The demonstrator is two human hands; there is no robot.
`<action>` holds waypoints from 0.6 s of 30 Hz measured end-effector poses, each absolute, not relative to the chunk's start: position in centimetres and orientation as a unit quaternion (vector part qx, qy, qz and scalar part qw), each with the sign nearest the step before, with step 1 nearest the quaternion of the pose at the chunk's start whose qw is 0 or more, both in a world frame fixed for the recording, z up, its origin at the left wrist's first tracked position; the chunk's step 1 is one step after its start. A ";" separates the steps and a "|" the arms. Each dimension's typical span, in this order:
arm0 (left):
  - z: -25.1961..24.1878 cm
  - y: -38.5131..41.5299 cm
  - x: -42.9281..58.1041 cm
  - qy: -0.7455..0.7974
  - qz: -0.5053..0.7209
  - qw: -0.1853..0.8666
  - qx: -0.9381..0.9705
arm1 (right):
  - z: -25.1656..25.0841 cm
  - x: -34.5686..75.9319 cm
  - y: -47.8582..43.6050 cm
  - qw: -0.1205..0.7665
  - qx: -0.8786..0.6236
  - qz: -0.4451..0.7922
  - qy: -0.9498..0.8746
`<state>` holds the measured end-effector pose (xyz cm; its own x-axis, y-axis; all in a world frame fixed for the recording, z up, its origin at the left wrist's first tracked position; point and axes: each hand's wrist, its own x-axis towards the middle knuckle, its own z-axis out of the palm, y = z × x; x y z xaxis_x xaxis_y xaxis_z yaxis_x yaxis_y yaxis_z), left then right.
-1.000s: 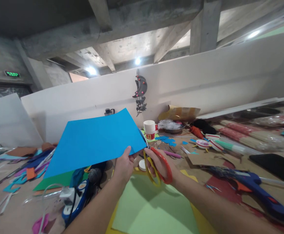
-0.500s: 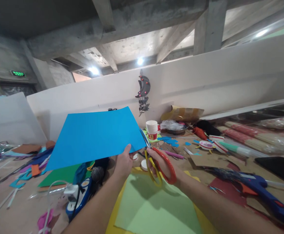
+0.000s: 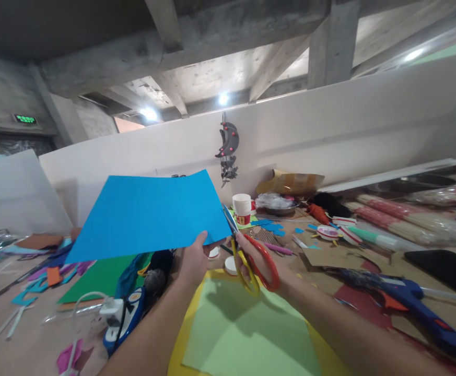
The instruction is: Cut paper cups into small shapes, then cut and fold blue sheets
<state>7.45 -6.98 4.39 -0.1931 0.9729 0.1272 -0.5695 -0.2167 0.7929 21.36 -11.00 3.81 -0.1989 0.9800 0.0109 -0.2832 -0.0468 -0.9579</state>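
A large blue sheet of paper is held up in the air by my left hand, thumb on top near its lower right corner. My right hand grips scissors with one red and one yellow handle loop. The scissor blades lie along the paper's right edge, partly hidden behind it. Below my hands, a pale green sheet rests on a yellow sheet. A small white round lid sits just beyond them.
White paper cups stand stacked behind the scissors. To the right lie a blue glue gun, a black flat object and wrapped stick bundles. A power strip with a plugged-in adapter and a green sheet are at left.
The view has shifted slightly. The blue paper's left side has risen a little, while both hands keep their holds and the scissors stay at its right edge.
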 end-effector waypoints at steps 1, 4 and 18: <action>4.4 -6.9 7.5 0.300 0.702 0.553 0.334 | 3.6 21.3 -10.8 0.511 -0.373 0.622 -0.461; 4.5 -7.0 7.6 0.297 0.691 0.570 0.333 | 3.1 21.1 -10.4 0.522 -0.359 0.630 -0.449; 4.3 -7.7 8.2 0.309 0.676 0.586 0.324 | 2.5 21.8 -10.2 0.537 -0.339 0.590 -0.498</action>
<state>8.23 -7.75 4.28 -0.1032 0.9918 0.0754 -0.5922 -0.1221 0.7965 21.79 -10.23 2.54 -0.1930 0.9717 0.1359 -0.2971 0.0741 -0.9520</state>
